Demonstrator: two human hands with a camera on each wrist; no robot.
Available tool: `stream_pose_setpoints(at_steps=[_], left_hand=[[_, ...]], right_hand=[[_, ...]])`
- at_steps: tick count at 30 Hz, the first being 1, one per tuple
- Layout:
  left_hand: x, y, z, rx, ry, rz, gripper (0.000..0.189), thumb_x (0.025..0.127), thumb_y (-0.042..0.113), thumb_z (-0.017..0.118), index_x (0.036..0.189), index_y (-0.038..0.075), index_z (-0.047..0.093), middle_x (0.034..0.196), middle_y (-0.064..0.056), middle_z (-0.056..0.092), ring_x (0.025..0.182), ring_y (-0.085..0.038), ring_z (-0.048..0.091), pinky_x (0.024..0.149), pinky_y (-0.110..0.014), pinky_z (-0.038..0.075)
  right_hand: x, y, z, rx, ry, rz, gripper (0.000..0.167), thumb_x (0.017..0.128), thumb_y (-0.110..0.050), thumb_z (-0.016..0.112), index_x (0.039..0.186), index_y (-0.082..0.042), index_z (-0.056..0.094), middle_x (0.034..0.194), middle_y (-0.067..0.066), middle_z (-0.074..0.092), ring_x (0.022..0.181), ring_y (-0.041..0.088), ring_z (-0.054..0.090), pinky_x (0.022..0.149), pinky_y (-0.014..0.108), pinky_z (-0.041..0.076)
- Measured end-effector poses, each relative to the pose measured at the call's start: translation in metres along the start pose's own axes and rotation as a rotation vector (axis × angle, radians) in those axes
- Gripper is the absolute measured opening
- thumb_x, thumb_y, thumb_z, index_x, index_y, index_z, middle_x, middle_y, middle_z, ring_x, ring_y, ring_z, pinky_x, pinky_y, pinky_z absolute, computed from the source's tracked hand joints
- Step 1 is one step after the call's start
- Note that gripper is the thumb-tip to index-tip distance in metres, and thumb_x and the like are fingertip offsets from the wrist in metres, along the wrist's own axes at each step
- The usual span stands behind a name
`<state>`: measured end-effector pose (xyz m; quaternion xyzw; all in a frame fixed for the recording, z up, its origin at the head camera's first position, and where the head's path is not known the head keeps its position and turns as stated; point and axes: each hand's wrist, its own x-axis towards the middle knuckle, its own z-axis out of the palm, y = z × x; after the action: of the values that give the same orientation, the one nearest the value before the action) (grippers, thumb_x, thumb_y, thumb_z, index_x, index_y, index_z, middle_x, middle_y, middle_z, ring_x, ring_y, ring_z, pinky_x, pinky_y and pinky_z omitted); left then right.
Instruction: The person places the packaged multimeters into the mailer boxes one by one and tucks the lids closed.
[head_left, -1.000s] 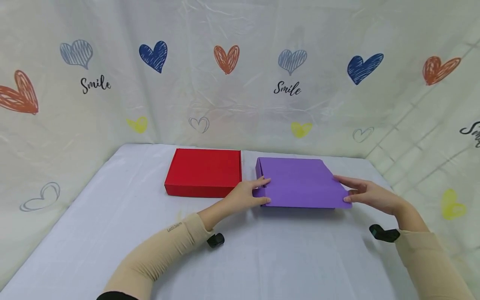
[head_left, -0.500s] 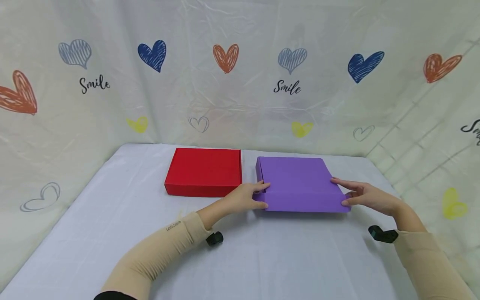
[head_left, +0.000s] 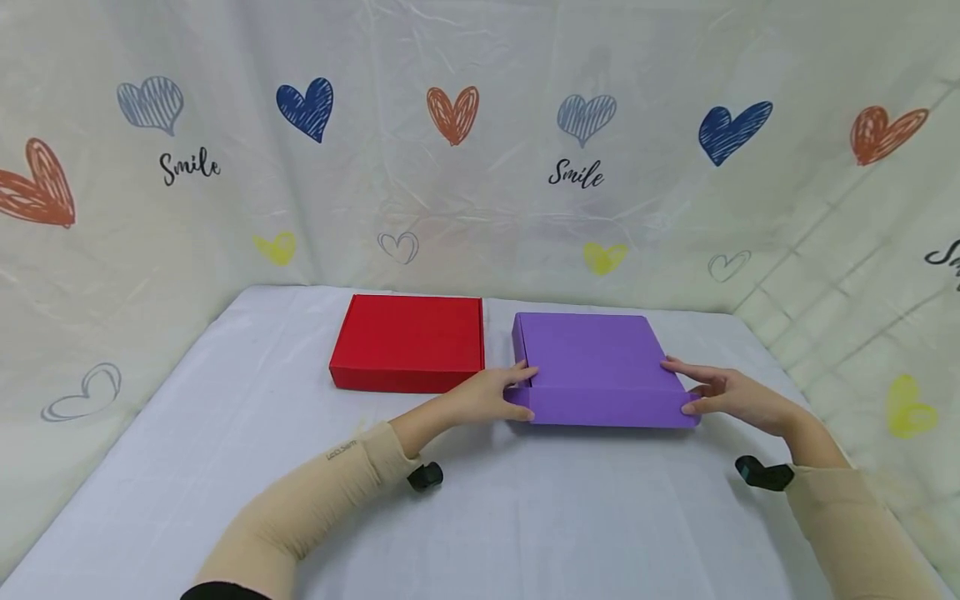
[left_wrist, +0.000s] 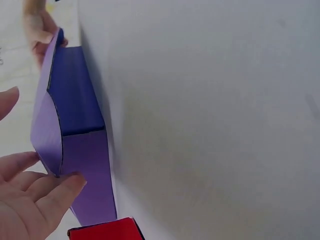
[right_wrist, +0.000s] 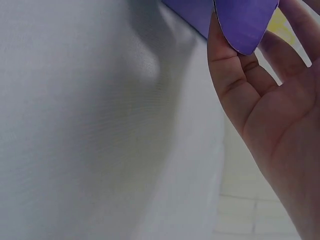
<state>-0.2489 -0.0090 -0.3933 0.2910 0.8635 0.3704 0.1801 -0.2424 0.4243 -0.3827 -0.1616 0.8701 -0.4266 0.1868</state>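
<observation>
A purple cardboard box [head_left: 588,350] lies on the table, its lid over the top and its front flap [head_left: 611,408] tilted down outside the front. In the left wrist view a gap shows between the flap and the front wall [left_wrist: 75,95]. My left hand [head_left: 483,396] pinches the flap's rounded left side tab [left_wrist: 47,132] with thumb and fingers. At the opposite end, my right hand [head_left: 738,400] pinches the right tab [right_wrist: 245,25] between thumb and curled fingers, with the index finger along the lid's right edge. The box's inside is hidden.
Left of the purple box sits a closed red box [head_left: 412,342], close to my left hand. A white cloth [head_left: 585,517] covers the table. Behind it hangs a pale curtain [head_left: 502,208] printed with hearts. Small black cameras [head_left: 765,473] stick out from the wrists.
The purple front flap has tipped from nearly level with the lid to slanting downward. Both hands have moved slightly toward me with it. The red box stays in place.
</observation>
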Motion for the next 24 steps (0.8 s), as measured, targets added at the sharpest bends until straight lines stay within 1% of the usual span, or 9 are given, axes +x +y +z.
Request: stream_pose_setpoints(at_steps=[3, 5, 8, 10, 12, 16, 19, 22, 24], left_hand=[[-0.005, 0.0, -0.001, -0.023, -0.014, -0.024, 0.079, 0.093, 0.03, 0.075, 0.161, 0.016, 0.036, 0.165, -0.007, 0.033, 0.148, -0.027, 0.037, 0.114, -0.043, 0.04], [-0.01, 0.001, -0.002, -0.072, -0.04, -0.054, 0.083, 0.093, 0.031, 0.074, 0.162, 0.013, 0.032, 0.163, -0.008, 0.036, 0.147, -0.026, 0.038, 0.113, -0.044, 0.04], [-0.019, 0.004, -0.005, -0.17, -0.087, -0.089, 0.09, 0.093, 0.03, 0.074, 0.163, 0.006, 0.023, 0.162, -0.01, 0.037, 0.148, -0.026, 0.036, 0.115, -0.046, 0.038], [-0.024, 0.005, -0.006, -0.223, -0.12, -0.108, 0.092, 0.093, 0.03, 0.074, 0.163, 0.004, 0.02, 0.165, -0.01, 0.032, 0.15, -0.027, 0.032, 0.118, -0.046, 0.034], [-0.028, 0.005, -0.007, -0.238, -0.146, -0.117, 0.093, 0.093, 0.031, 0.073, 0.163, 0.003, 0.018, 0.165, -0.012, 0.03, 0.151, -0.029, 0.031, 0.118, -0.047, 0.032], [-0.034, 0.002, -0.006, -0.282, -0.206, -0.156, 0.09, 0.095, 0.03, 0.071, 0.163, 0.002, 0.019, 0.164, -0.014, 0.033, 0.149, -0.032, 0.033, 0.119, -0.05, 0.031], [-0.035, 0.0, -0.004, -0.339, -0.24, -0.173, 0.089, 0.096, 0.028, 0.07, 0.163, 0.002, 0.017, 0.165, -0.014, 0.03, 0.15, -0.033, 0.033, 0.12, -0.051, 0.028], [-0.034, 0.0, -0.002, -0.374, -0.246, -0.169, 0.091, 0.097, 0.026, 0.069, 0.163, 0.001, 0.013, 0.168, -0.014, 0.023, 0.151, -0.034, 0.03, 0.121, -0.05, 0.026], [-0.033, 0.0, -0.001, -0.375, -0.239, -0.166, 0.092, 0.096, 0.026, 0.069, 0.163, 0.001, 0.011, 0.168, -0.014, 0.021, 0.15, -0.034, 0.031, 0.121, -0.05, 0.027]], right_hand=[[0.0, 0.001, 0.001, -0.004, 0.001, 0.003, 0.071, 0.096, -0.016, 0.072, 0.159, -0.014, 0.04, 0.166, 0.001, 0.03, 0.123, -0.004, 0.051, 0.095, 0.019, 0.044], [0.0, 0.002, 0.001, -0.009, 0.0, 0.007, 0.071, 0.096, -0.017, 0.072, 0.159, -0.015, 0.04, 0.166, 0.002, 0.03, 0.122, -0.004, 0.052, 0.095, 0.02, 0.044], [-0.001, 0.001, 0.002, -0.021, -0.002, 0.007, 0.071, 0.096, -0.018, 0.073, 0.159, -0.016, 0.04, 0.165, 0.002, 0.031, 0.122, -0.004, 0.051, 0.095, 0.02, 0.044], [-0.001, 0.001, 0.001, -0.027, -0.001, 0.007, 0.071, 0.096, -0.018, 0.073, 0.159, -0.016, 0.04, 0.165, 0.003, 0.031, 0.121, -0.003, 0.052, 0.094, 0.02, 0.044], [-0.001, -0.001, 0.001, -0.035, 0.002, 0.009, 0.071, 0.096, -0.018, 0.073, 0.159, -0.015, 0.04, 0.166, 0.006, 0.03, 0.123, 0.0, 0.053, 0.095, 0.021, 0.044], [-0.001, -0.004, 0.002, -0.048, -0.017, 0.025, 0.076, 0.095, -0.019, 0.074, 0.161, -0.017, 0.036, 0.167, 0.016, 0.024, 0.136, 0.019, 0.047, 0.099, 0.027, 0.043], [-0.001, -0.004, 0.004, -0.041, -0.046, 0.031, 0.082, 0.093, -0.018, 0.075, 0.163, -0.02, 0.032, 0.168, 0.018, 0.019, 0.139, 0.019, 0.041, 0.099, 0.024, 0.041], [0.0, -0.003, 0.005, -0.038, -0.058, 0.032, 0.085, 0.093, -0.018, 0.075, 0.164, -0.022, 0.029, 0.168, 0.018, 0.016, 0.14, 0.024, 0.041, 0.097, 0.019, 0.04], [0.001, -0.003, 0.005, -0.046, -0.059, 0.024, 0.084, 0.094, -0.018, 0.075, 0.164, -0.022, 0.028, 0.168, 0.019, 0.016, 0.145, 0.035, 0.035, 0.102, 0.027, 0.04]])
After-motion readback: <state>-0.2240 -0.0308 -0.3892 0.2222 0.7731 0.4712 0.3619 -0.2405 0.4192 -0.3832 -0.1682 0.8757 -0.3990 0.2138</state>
